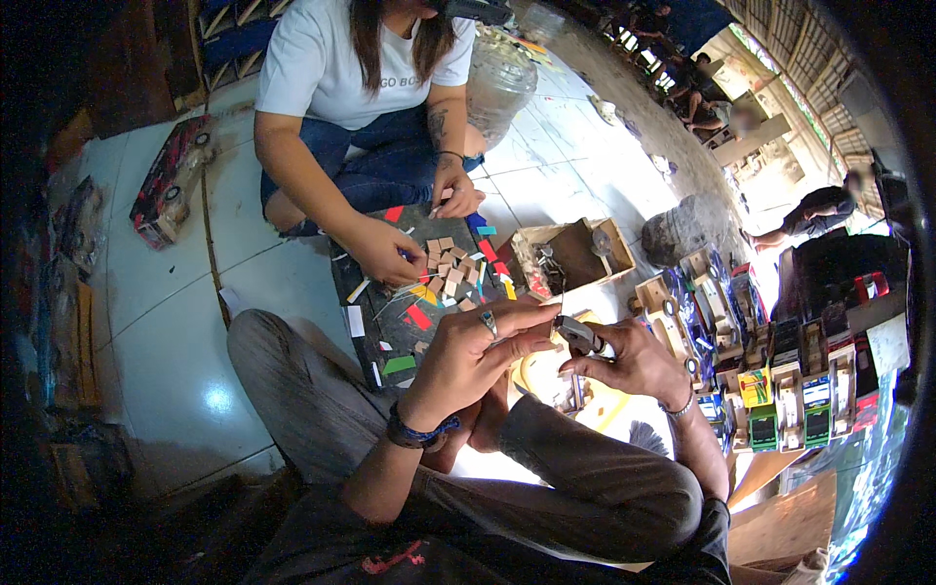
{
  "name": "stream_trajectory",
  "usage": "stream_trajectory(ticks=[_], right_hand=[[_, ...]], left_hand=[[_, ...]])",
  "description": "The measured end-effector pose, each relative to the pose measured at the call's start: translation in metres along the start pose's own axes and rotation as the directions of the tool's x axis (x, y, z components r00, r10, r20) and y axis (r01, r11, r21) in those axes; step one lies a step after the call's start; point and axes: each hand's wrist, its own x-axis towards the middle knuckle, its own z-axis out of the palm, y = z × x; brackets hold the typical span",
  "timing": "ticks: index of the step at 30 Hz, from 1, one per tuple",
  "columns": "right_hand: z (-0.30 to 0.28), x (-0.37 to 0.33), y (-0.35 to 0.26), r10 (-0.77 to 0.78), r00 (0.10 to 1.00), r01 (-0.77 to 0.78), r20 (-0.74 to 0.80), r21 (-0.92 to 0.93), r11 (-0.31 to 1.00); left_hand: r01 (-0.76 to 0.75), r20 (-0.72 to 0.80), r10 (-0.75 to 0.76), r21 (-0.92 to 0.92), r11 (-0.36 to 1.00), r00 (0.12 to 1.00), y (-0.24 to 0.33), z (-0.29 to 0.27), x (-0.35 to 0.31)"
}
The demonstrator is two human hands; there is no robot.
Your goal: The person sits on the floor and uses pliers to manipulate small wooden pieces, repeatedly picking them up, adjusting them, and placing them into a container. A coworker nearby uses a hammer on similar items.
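My right hand [634,363] is closed around a pair of metal pliers [581,335], whose jaws point left toward my other hand. My left hand [483,349] has its thumb and fingers pinched together right at the jaws. What it grips is too small to make out; a thin dark wire-like line rises near the fingertips. Beyond my hands lies a dark board [375,317] bearing several small wooden blocks [452,265] and coloured flat pieces. Across from me, a seated person reaches over the board with one hand [393,255] and holds something small in the other [454,191].
An open wooden box [575,255] with tools stands beyond my hands. Several wooden toy trucks [795,390] are lined up at the right. A red toy vehicle [171,180] rests on the tiled floor at the left. A yellow container [546,375] sits beneath my hands.
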Motion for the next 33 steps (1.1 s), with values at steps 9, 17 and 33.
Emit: stream_trajectory(ticks=[9, 17, 33], right_hand=[[0.004, -0.003, -0.001, 0.012, 0.998, -0.026, -0.063, -0.234, 0.972], [0.007, 0.003, -0.010, 0.040, 0.995, -0.056, -0.088, -0.182, 0.982], [0.013, 0.004, -0.009, 0.037, 0.977, -0.107, -0.210, -0.334, 0.936]], left_hand=[[0.119, 0.091, -0.121, 0.021, 0.993, 0.989, -0.002, -0.005, -0.001], [0.101, 0.069, -0.108, 0.092, 0.991, 0.992, -0.010, -0.013, 0.001], [0.415, 0.208, -0.373, -0.637, 0.650, 0.904, -0.005, -0.003, 0.004]])
